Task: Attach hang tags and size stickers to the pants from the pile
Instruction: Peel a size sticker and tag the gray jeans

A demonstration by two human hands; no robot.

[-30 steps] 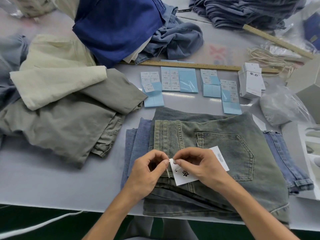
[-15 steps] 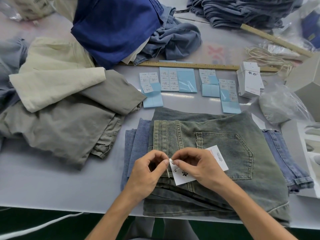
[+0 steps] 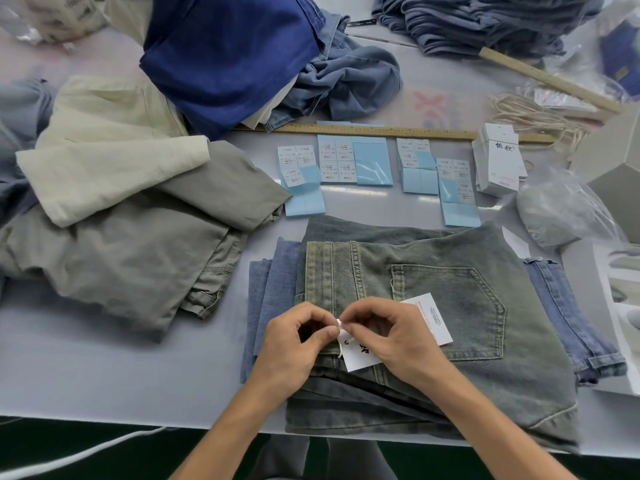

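Folded green-grey jeans point(image 3: 450, 271) lie on top of blue jeans point(image 3: 273, 282) at the table's front edge. A white hang tag point(image 3: 433, 320) rests on them beside the back pocket. My left hand point(image 3: 294, 344) and my right hand point(image 3: 391, 337) meet at the tag's top left corner, both pinching its thin white string point(image 3: 339, 327) at the waistband. Sheets of size stickers point(image 3: 337, 162) on light blue backing lie in a row behind the jeans. A stack of white hang tags point(image 3: 498, 164) stands to their right.
A pile of grey, cream and blue pants point(image 3: 131, 209) fills the left and back of the table. Two wooden rulers point(image 3: 391, 132) lie behind the stickers. A bundle of strings point(image 3: 533, 112), a plastic bag point(image 3: 561, 209) and stacked blue jeans point(image 3: 478, 19) sit at the right and back.
Both hands stay at the tag's corner, fingers working the string slightly; the tag has barely shifted.
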